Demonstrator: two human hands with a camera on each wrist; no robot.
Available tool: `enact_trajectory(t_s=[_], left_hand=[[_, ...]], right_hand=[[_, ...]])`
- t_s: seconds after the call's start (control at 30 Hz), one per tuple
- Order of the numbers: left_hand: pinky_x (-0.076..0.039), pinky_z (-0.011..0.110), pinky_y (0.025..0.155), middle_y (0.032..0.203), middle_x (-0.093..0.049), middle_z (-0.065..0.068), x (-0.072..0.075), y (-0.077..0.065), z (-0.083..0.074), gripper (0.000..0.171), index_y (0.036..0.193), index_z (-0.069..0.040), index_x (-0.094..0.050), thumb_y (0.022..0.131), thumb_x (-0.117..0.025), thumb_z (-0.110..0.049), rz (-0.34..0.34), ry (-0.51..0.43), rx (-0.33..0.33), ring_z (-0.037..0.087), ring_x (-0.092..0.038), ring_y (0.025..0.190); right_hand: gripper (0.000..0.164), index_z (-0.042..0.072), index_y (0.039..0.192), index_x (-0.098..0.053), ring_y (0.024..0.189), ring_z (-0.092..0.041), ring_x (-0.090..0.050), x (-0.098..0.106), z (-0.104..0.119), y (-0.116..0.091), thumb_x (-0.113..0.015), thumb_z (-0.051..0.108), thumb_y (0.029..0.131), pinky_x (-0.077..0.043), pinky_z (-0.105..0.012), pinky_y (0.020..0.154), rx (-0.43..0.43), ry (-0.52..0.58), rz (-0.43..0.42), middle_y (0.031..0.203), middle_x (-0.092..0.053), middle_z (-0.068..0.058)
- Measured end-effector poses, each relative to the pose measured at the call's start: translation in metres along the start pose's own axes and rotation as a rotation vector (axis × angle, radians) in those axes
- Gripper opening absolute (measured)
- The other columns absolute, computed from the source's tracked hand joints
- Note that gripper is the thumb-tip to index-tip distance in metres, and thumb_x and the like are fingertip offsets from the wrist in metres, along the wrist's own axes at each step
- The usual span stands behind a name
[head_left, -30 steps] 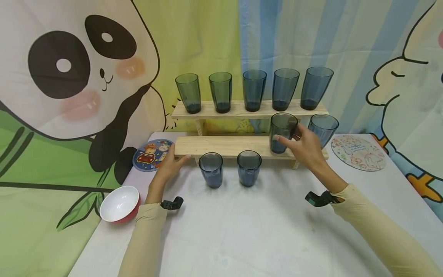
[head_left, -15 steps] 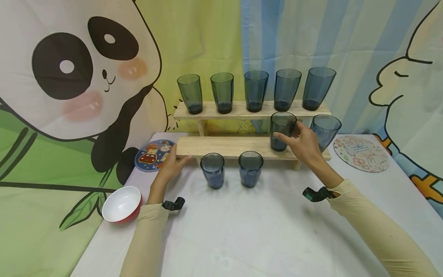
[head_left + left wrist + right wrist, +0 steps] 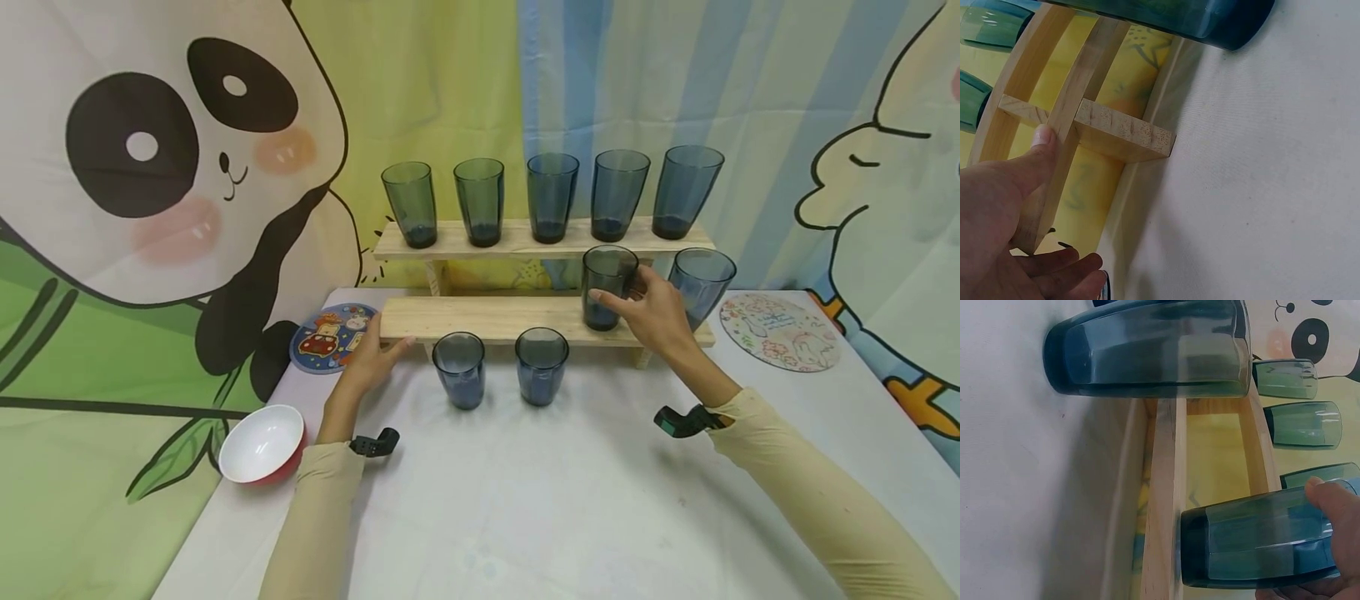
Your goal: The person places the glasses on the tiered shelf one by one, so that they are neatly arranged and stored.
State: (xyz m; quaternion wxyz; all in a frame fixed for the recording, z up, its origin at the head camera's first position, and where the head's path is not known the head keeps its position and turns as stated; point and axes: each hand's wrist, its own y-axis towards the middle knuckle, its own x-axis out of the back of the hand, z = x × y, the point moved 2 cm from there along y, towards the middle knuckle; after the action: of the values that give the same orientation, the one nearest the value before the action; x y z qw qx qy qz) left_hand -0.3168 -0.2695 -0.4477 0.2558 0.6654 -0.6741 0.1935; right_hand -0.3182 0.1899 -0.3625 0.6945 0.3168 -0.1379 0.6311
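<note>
My right hand (image 3: 660, 312) grips a blue-grey drinking glass (image 3: 602, 292) from its right side, thumb in front. That glass stands upright on the lower board (image 3: 480, 318) of a two-tier wooden shelf, its base right at the wood in the right wrist view. At the board's left end my left hand (image 3: 367, 358) holds the shelf, thumb (image 3: 1041, 137) on the front edge and the other fingers past the end. Another glass (image 3: 701, 287) stands on the lower board to the right, partly behind my right hand. Two glasses, one on the left (image 3: 460, 371) and one on the right (image 3: 542, 367), stand on the table before the shelf.
Several matching glasses line the upper board (image 3: 517, 239). A blue round mat (image 3: 326, 337) lies left of the shelf, a floral round mat (image 3: 780, 332) to its right. A white-and-red bowl (image 3: 262, 442) sits at the table's left edge. Printed curtains hang close behind.
The glass in my right hand has shifted very slightly left along the lower board, with the hand. My left hand has stayed at the shelf's end.
</note>
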Motion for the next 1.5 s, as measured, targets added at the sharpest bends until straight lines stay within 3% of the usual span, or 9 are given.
enact_trajectory(t_s=[0.3, 0.57, 0.8, 0.9, 1.0, 1.13, 1.33, 1.5], left_hand=[[-0.017, 0.063, 0.128, 0.170, -0.023, 0.029, 0.000, 0.000, 0.000, 0.091, 0.169, -0.008, -0.007, 0.106, -0.063, -0.041, 0.004, -0.013, 0.004, 0.047, -0.022, 0.158], [-0.017, 0.063, 0.128, 0.170, -0.022, 0.029, 0.000, 0.000, 0.003, 0.091, 0.169, -0.007, -0.007, 0.106, -0.064, -0.042, 0.008, -0.011, 0.003, 0.047, -0.021, 0.158], [-0.017, 0.063, 0.128, 0.170, -0.022, 0.028, 0.000, 0.000, 0.004, 0.092, 0.169, -0.009, -0.007, 0.106, -0.063, -0.045, 0.005, -0.010, 0.010, 0.047, -0.021, 0.158], [-0.017, 0.063, 0.129, 0.170, -0.023, 0.028, 0.000, 0.000, 0.004, 0.092, 0.169, -0.009, -0.007, 0.105, -0.063, -0.046, 0.006, -0.014, 0.008, 0.047, -0.021, 0.158], [-0.017, 0.063, 0.128, 0.170, -0.023, 0.028, 0.000, 0.001, 0.004, 0.092, 0.169, -0.010, -0.007, 0.105, -0.063, -0.046, 0.005, -0.016, 0.007, 0.047, -0.021, 0.158], [-0.018, 0.063, 0.128, 0.169, -0.024, 0.029, 0.002, 0.002, 0.004, 0.090, 0.169, -0.009, -0.009, 0.106, -0.064, -0.043, -0.001, -0.015, 0.004, 0.047, -0.023, 0.157], [-0.017, 0.062, 0.129, 0.170, -0.023, 0.029, 0.001, 0.002, 0.004, 0.091, 0.169, -0.009, -0.007, 0.106, -0.064, -0.043, 0.001, -0.012, 0.004, 0.047, -0.022, 0.158], [-0.015, 0.064, 0.128, 0.171, -0.020, 0.028, 0.000, 0.002, 0.006, 0.095, 0.170, -0.011, -0.004, 0.105, -0.063, -0.048, 0.009, -0.010, 0.013, 0.047, -0.019, 0.159]], right_hand=[[0.075, -0.001, 0.136, -0.054, 0.134, -0.046, -0.056, -0.003, -0.003, 0.000, -0.076, 0.057, 0.093, -0.045, -0.060, 0.114, -0.004, 0.035, 0.008, 0.136, -0.063, -0.026], [0.089, 0.003, 0.155, -0.042, 0.146, -0.045, -0.046, -0.003, -0.005, -0.003, -0.076, 0.057, 0.093, -0.037, -0.057, 0.123, -0.011, 0.069, 0.065, 0.154, -0.052, -0.027], [0.111, 0.016, 0.171, -0.005, 0.158, -0.047, -0.022, 0.011, 0.014, -0.038, -0.068, 0.065, 0.095, -0.028, -0.070, 0.121, -0.024, 0.028, 0.052, 0.176, -0.016, -0.015], [0.103, 0.018, 0.171, -0.008, 0.161, -0.038, -0.022, 0.017, 0.026, -0.060, -0.071, 0.055, 0.098, -0.029, -0.061, 0.125, 0.037, 0.093, 0.003, 0.176, -0.016, -0.009], [0.089, 0.016, 0.169, -0.023, 0.159, -0.030, -0.031, 0.016, 0.035, -0.076, -0.074, 0.041, 0.100, -0.031, -0.042, 0.127, 0.120, 0.162, -0.032, 0.172, -0.029, -0.009], [0.082, 0.010, 0.165, -0.034, 0.154, -0.030, -0.040, 0.000, 0.033, -0.083, -0.077, 0.033, 0.099, -0.039, -0.032, 0.122, 0.162, 0.210, 0.040, 0.166, -0.041, -0.010], [0.098, 0.007, 0.165, -0.033, 0.154, -0.032, -0.040, -0.046, 0.011, -0.085, -0.084, 0.044, 0.090, -0.040, -0.046, 0.123, 0.119, 0.212, 0.216, 0.167, -0.040, -0.011], [0.108, 0.007, 0.166, -0.031, 0.153, -0.032, -0.042, -0.074, 0.000, -0.084, -0.086, 0.053, 0.085, -0.040, -0.045, 0.122, 0.093, 0.194, 0.256, 0.167, -0.039, -0.014]])
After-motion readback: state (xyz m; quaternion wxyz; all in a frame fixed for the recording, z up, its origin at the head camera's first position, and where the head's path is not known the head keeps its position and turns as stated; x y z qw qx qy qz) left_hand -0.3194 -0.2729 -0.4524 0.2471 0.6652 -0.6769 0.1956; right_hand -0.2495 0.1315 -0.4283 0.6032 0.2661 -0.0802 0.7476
